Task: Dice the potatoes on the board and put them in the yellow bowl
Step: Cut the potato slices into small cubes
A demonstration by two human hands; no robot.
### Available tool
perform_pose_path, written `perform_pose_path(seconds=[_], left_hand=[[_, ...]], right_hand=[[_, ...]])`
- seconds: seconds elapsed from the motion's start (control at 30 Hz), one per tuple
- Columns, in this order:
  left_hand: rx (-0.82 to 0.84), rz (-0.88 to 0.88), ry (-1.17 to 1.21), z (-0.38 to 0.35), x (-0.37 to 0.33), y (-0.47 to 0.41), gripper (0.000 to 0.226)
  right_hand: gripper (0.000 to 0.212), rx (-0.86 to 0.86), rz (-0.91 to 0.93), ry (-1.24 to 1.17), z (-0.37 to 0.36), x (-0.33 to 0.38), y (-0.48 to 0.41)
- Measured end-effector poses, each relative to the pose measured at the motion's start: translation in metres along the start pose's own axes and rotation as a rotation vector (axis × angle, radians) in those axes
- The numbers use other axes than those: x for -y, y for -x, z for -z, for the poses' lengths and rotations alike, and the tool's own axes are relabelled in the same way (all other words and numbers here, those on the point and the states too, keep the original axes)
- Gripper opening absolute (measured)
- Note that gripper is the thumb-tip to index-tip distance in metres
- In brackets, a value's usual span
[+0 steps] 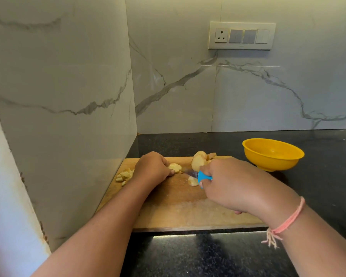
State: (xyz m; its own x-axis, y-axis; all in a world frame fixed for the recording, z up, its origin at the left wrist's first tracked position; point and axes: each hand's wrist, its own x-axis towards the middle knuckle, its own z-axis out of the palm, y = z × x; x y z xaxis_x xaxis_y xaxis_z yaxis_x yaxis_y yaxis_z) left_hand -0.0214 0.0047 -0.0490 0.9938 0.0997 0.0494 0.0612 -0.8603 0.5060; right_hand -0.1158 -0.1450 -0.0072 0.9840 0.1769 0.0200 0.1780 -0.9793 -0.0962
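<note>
The right hand [230, 182] is curled tight round the blue handle of the knife [204, 176]. The left hand [154, 166] bends its fingers over a potato piece [175, 167] and pinches it down on the board [188, 212]. To cut well, the person should tuck the left fingertips back from the blade, keep the piece flat side down so it cannot roll, and push straight down in even steps so the cubes match. The knife lies from 3 to 9 o'clock, with its tip pointing to 9 o'clock at the held piece. That piece sits in the board's far half. It seems to lie long the same way, but the fingers hide part of it. A small cut bit [193, 181] lies at 6 o'clock of the blade. Bigger potato chunks [199, 160] wait at 12 o'clock of it. A heap of cubes [125, 175] lies at the board's 9 o'clock edge. The yellow bowl [273, 154] stands off the board at 2 o'clock, and no potato shows in it.
</note>
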Motion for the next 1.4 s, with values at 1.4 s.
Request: perform_pose_path(seconds=[1.4], left_hand=[[-0.033,0.004,0.025,-0.002,0.007,-0.009,0.045]], right_hand=[[0.036,-0.095,0.042,-0.091,-0.004,0.008,0.007]])
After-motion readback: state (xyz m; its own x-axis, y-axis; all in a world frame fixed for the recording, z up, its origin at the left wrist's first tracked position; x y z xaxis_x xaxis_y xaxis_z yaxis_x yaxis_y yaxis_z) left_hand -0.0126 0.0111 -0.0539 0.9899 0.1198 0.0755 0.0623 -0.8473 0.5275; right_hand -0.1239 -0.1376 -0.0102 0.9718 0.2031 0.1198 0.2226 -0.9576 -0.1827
